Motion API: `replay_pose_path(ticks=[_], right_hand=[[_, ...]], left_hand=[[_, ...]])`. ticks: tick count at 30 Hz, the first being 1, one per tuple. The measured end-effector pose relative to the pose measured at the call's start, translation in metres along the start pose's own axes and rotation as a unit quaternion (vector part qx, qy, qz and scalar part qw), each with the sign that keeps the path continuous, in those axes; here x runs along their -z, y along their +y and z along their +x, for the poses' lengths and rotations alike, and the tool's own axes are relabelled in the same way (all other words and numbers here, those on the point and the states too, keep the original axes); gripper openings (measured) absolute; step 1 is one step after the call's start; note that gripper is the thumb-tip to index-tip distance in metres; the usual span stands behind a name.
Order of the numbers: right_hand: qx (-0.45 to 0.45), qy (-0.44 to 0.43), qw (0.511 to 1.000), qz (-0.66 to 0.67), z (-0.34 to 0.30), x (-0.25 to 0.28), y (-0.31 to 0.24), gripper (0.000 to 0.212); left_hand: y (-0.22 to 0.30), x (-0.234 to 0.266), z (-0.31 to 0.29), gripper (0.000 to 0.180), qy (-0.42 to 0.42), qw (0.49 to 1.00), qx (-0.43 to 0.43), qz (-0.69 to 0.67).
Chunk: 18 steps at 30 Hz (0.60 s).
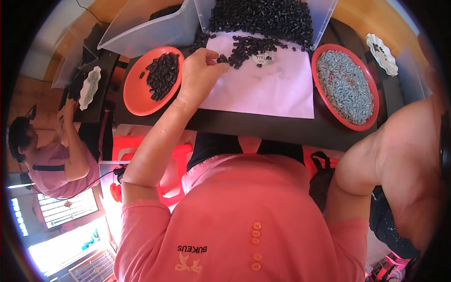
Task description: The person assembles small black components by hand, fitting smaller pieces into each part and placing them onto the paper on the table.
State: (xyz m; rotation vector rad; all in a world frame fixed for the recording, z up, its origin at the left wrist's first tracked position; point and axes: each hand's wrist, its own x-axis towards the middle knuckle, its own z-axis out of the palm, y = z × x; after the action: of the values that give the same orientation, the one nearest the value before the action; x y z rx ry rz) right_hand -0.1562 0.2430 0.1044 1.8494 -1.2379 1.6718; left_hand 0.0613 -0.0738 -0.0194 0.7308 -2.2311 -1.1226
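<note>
My left hand point(201, 74) reaches over the white sheet point(268, 96) on the dark table, thumb and forefinger curled around a small black plastic piece point(222, 59). Right beside its fingertips, a loose heap of similar black pieces point(244, 49) spreads across the sheet's far part. Left of that hand, a red oval plate point(136, 96) holds more black pieces point(163, 75). On the right, another red plate point(315, 77) is filled with small silvery metal parts point(345, 87). My right arm point(357, 167) is bent up along the right edge, and its hand is out of sight.
At the back, a clear plastic bin point(324, 23) full of black pieces lies open toward the sheet. Another translucent bin point(145, 40) stands left of it. A white scalloped dish point(383, 56) is at far right. At left, a co-worker point(61, 160) sits by another table.
</note>
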Motion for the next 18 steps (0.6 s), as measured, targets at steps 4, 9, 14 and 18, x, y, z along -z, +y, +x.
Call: replay_pose_path(ticks=[4,9,14,18], right_hand=[[-0.005,0.004,1.0,0.001,-0.008,0.002,-0.005,0.024],[0.015,0.005,1.0,-0.009,-0.007,-0.009,-0.038,0.026],[0.004,0.01,1.0,-0.023,-0.007,-0.02,-0.041,0.027],[-0.005,0.013,1.0,-0.018,0.009,-0.063,-0.023,0.029]], left_hand=[[-0.01,-0.014,0.025,0.046,-0.006,0.994,-0.034,0.106],[0.008,-0.035,0.048,0.038,-0.1,0.995,-0.015,-0.024],[0.022,-0.041,0.031,0.011,-0.039,0.954,-0.281,0.097],[0.012,-0.057,0.023,0.013,-0.049,0.886,-0.4,0.227]])
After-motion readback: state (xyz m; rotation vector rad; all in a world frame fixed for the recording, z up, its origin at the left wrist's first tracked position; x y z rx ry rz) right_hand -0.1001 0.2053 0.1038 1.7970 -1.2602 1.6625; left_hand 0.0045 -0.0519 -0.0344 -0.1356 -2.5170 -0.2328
